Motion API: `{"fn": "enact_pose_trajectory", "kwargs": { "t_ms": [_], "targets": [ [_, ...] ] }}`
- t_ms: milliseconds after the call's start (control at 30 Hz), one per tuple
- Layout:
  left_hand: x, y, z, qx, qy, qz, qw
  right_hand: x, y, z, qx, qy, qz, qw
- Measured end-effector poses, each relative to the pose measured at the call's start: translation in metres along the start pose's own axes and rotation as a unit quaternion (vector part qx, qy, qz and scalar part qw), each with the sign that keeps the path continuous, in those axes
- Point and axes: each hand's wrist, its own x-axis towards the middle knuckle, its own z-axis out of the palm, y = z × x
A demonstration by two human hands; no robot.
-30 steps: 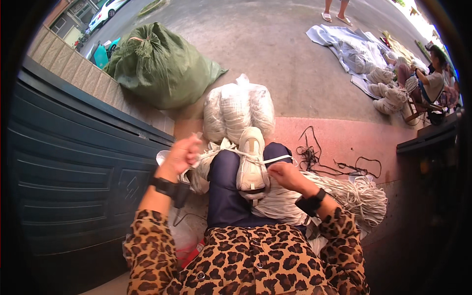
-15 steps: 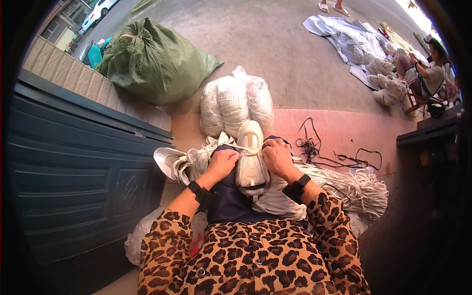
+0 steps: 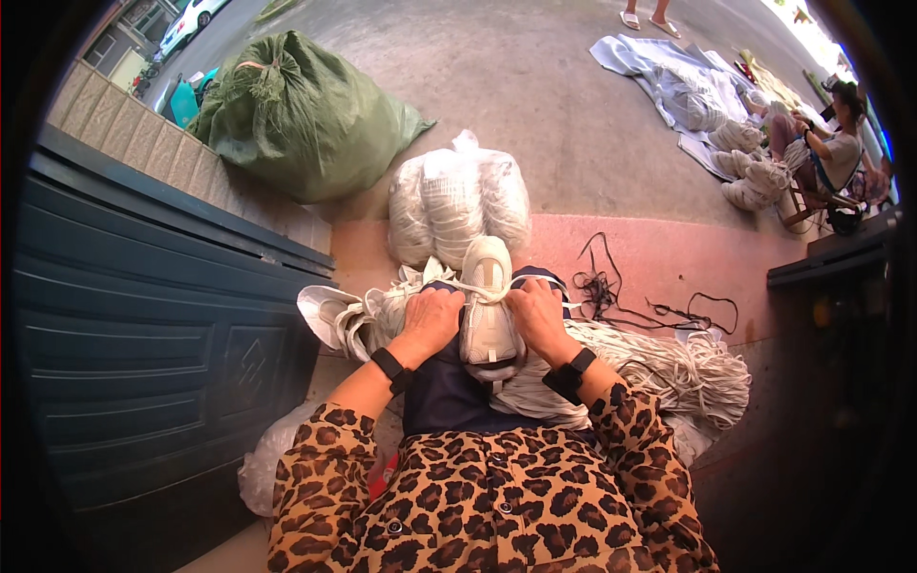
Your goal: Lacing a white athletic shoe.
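Observation:
A cream-white sneaker (image 3: pixel 490 336) rests between my knees, toe pointing away from me. Its white shoelace (image 3: pixel 485 292) crosses over the upper, and a strand runs out to each side. Left of the sneaker, my left hand (image 3: pixel 432 318) is closed on one strand of the lace. On the other side my right hand (image 3: pixel 537 313) pinches the opposite strand, and a loose white end sticks out past its fingers. The fingertips of both hands are partly hidden behind the knuckles.
Beyond the sneaker stands a clear plastic bag of white bundles (image 3: pixel 458 201). White lace bundles (image 3: pixel 678 372) lie to my right, black laces (image 3: pixel 600 286) on the floor. A green sack (image 3: pixel 301 119) stands far left, a dark door (image 3: pixel 143 334) nearer. Another person (image 3: pixel 841 138) sits far right.
My right hand has shifted slightly left, closer to the sneaker, and a lace end now shows beside it. My left hand has turned slightly, its knuckles more upward. The sneaker stays in place.

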Motion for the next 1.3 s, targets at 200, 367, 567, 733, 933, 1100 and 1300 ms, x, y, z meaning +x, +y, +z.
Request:
{"fn": "enact_pose_trajectory", "kwargs": {
  "t_ms": [200, 367, 567, 733, 933, 1100, 1300],
  "targets": [
    [0.008, 0.004, 0.006, -0.01, 0.019, 0.05, 0.999, 0.0, 0.004, 0.005, 0.019, 0.03, 0.018, 0.999],
    [0.01, 0.009, 0.0, -0.036, 0.0, -0.043, 0.998, -0.005, 0.0, 0.002, -0.005, 0.007, 0.006, 1.0],
    [-0.006, 0.037, -0.005, 0.056, 0.039, -0.023, 0.997, -0.008, 0.003, -0.004, -0.007, -0.031, -0.032, 0.999],
    [-0.006, 0.029, 0.003, 0.019, -0.049, -0.101, 0.994, 0.0, 0.014, 0.002, 0.007, -0.074, -0.079, 0.994],
    [-0.005, 0.015, 0.004, -0.207, -0.014, -0.111, 0.972, -0.004, 0.017, 0.006, 0.075, -0.038, -0.081, 0.993],
    [0.012, 0.03, 0.001, -0.123, 0.056, 0.007, 0.991, -0.004, 0.017, 0.009, 0.13, -0.002, -0.074, 0.989],
    [0.035, 0.035, 0.01, -0.017, 0.085, 0.045, 0.995, -0.004, 0.006, 0.005, -0.005, -0.001, -0.166, 0.986]
  ]
}}
